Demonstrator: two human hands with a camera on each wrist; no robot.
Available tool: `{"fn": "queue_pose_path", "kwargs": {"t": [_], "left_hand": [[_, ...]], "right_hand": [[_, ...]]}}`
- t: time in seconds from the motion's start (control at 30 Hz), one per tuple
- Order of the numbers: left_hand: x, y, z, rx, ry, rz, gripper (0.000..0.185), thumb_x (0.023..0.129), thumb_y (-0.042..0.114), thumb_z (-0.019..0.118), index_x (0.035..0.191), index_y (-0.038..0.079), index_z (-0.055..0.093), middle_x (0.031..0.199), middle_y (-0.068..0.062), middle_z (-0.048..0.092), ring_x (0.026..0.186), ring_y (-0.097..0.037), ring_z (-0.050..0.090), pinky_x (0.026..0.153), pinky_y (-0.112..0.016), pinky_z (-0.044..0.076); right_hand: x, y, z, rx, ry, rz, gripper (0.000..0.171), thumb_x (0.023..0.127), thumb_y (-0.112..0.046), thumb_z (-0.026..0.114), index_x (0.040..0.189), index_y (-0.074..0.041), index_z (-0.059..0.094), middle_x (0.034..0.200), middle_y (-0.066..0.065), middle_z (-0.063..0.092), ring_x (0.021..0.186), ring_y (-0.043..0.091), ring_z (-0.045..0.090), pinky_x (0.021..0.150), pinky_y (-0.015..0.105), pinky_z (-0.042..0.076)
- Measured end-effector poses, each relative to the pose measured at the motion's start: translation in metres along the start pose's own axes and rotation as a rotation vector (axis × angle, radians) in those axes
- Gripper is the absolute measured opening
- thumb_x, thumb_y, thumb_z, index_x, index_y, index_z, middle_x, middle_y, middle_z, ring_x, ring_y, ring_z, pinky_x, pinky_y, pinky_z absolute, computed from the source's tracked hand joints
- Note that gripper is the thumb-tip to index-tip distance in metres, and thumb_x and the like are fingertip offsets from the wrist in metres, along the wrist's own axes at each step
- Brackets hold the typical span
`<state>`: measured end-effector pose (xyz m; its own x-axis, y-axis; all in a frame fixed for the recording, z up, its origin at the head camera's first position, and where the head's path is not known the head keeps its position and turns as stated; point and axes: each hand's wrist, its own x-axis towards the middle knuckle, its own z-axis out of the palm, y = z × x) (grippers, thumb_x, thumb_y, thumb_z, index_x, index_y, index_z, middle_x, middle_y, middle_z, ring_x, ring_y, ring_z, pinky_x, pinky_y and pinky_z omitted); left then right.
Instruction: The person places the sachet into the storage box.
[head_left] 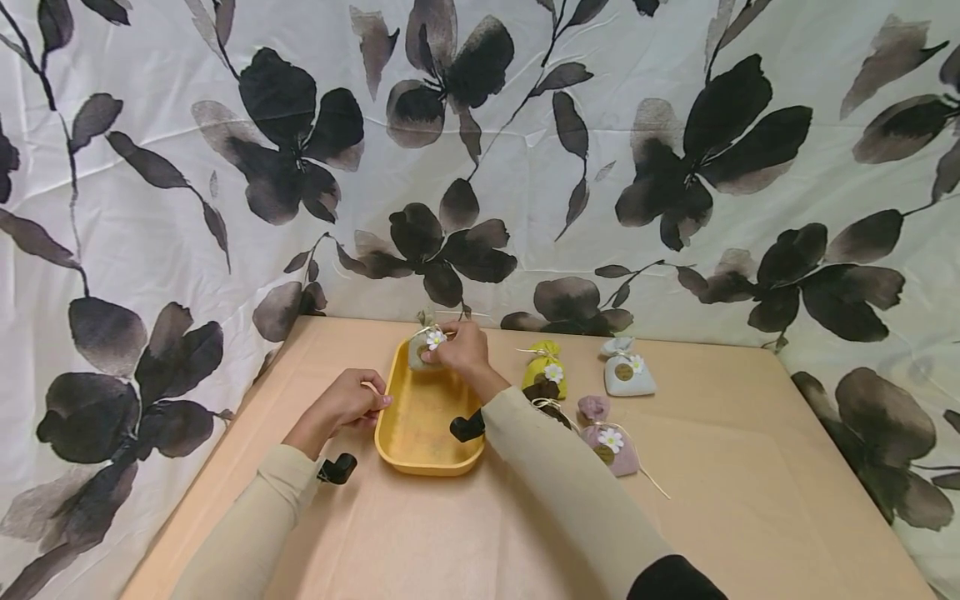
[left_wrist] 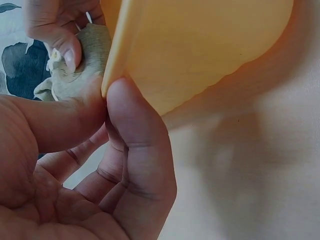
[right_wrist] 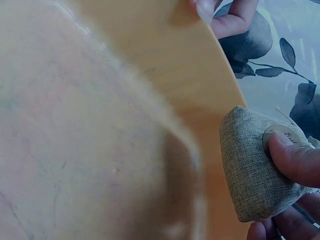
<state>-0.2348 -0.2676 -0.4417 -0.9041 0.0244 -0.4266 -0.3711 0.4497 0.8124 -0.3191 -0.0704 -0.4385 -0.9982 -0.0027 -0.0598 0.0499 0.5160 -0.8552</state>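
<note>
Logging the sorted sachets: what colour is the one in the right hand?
Grey-beige sachet with a white flower; clearest in the right wrist view.

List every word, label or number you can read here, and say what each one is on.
Round label on the grey sachet held by the right hand: begins "B", the rest hidden by the thumb and too blurred to read.
Round labels on the white sachet, yellow sachet and pink sachet: too small to read.

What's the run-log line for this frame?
left hand: holds tray rim | right hand: holds grey sachet at tray's far end
</note>
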Motion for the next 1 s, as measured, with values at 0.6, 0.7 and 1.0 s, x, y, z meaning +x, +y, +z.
{"fn": "queue_pose_path", "kwargs": {"t": [0.6,0.7,1.0], "left_hand": [[0.003,0.004,0.005,0.005,0.001,-0.014,0.012,0.097,0.006,0.070,0.103,0.002,0.060,0.071,-0.003,0.059,0.061,-0.013,0.059,0.055,-0.026,0.055],[0.002,0.004,0.005,0.010,0.002,-0.012,0.012,0.098,0.006,0.070,0.104,0.002,0.060,0.072,-0.003,0.059,0.062,-0.013,0.059,0.055,-0.026,0.055],[-0.002,0.003,0.001,0.028,0.005,-0.020,0.012,0.098,0.007,0.069,0.104,0.002,0.060,0.071,-0.003,0.059,0.061,-0.013,0.059,0.056,-0.026,0.054]], "right_hand": [[-0.003,0.009,0.007,-0.072,-0.040,0.052,0.045,0.073,-0.012,0.092,0.116,-0.014,0.079,0.109,0.005,0.078,0.102,0.024,0.068,0.084,0.033,0.056],[-0.005,0.010,0.009,-0.097,-0.054,0.064,0.043,0.077,-0.011,0.087,0.119,-0.016,0.079,0.116,0.005,0.077,0.110,0.025,0.067,0.091,0.035,0.058],[-0.010,-0.001,-0.001,-0.115,-0.069,-0.039,0.046,0.078,-0.004,0.080,0.123,-0.009,0.076,0.126,0.008,0.075,0.120,0.030,0.066,0.101,0.042,0.056]]}}
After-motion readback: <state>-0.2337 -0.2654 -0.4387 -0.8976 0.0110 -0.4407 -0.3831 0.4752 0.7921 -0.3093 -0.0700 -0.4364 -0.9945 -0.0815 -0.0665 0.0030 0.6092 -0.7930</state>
